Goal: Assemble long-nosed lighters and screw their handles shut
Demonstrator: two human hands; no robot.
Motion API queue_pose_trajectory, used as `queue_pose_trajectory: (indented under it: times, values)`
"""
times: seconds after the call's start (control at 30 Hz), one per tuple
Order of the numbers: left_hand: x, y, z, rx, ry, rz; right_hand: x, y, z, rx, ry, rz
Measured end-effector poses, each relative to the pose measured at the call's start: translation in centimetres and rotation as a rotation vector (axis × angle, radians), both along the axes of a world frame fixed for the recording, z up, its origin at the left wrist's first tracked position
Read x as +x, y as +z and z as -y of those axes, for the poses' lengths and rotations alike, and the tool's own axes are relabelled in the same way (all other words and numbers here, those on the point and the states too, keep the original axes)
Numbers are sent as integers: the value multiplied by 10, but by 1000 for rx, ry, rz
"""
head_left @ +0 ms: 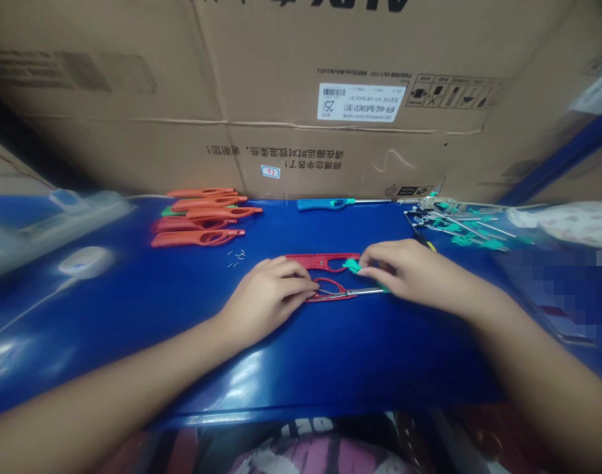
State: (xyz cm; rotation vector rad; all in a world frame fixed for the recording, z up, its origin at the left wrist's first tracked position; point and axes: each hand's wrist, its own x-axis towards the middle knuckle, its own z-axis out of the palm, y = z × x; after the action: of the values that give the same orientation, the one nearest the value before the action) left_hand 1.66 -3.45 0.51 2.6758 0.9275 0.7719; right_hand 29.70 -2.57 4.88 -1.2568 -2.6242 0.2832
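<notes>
Two red lighter casing halves lie on the table in front of me, one behind the other. My right hand [410, 266] pinches a small green plastic piece [352, 265] at the right end of the rear casing half [313, 261]. A metal tube [367, 291] runs rightward out of the front casing half [330, 299] and passes by my right fingertips. My left hand [269, 293] bends over the left end of that front half, thumb and fingers closed beside a thin wire. Whatever those fingertips grip is hidden.
Several orange and red lighter handles [202, 238] are stacked at the back left, near some tiny pins [236, 257]. A blue lighter [323, 204] lies against the cardboard box [281, 99]. Metal tubes with green parts [471, 227] pile up at the back right. A white round device [86, 261] sits left.
</notes>
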Motion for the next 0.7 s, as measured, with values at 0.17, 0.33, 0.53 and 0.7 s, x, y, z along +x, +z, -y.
queue_pose_trajectory:
  times: [0.17, 0.33, 0.53, 0.7]
  values:
    - [-1, -3, 0, 29, -22, 10, -23, -8, 11, -124, 89, -40]
    - [0, -4, 1, -7, -42, 51, -27, -14, 12, -104, 61, -57]
    - [1, -3, 1, -103, 11, 60, -31, -17, 13, -129, 62, -168]
    - [0, 2, 4, -96, 16, 9, -33, -22, 11, -160, 47, -193]
